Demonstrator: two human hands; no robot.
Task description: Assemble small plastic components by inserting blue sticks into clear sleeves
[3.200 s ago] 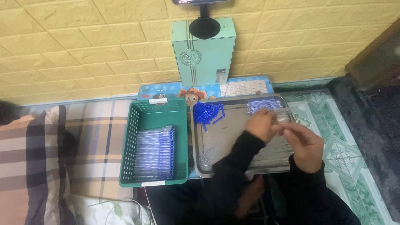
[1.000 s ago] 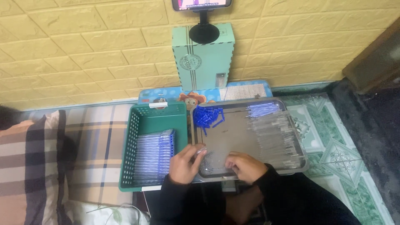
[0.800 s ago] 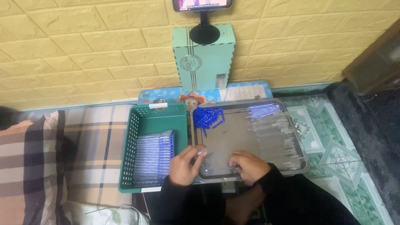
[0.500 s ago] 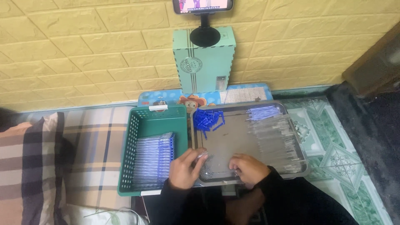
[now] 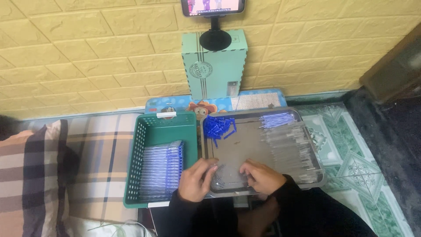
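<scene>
Yellow brick wall [image 5: 87, 52]; green basket [image 5: 175, 127] holds pens [image 5: 162, 169], metal tray [image 5: 245, 147] caps [image 5: 218, 126].

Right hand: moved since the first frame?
Yes. The right hand came down from the metal tray's far right area to its near edge, beside the left hand.

The phone on the black stand [image 5: 213, 7] is cut off by the top edge. What the left hand [image 5: 196, 179] and right hand [image 5: 262, 176] pinch at the grey metal tray's [image 5: 316, 172] near edge is too small to tell.
</scene>
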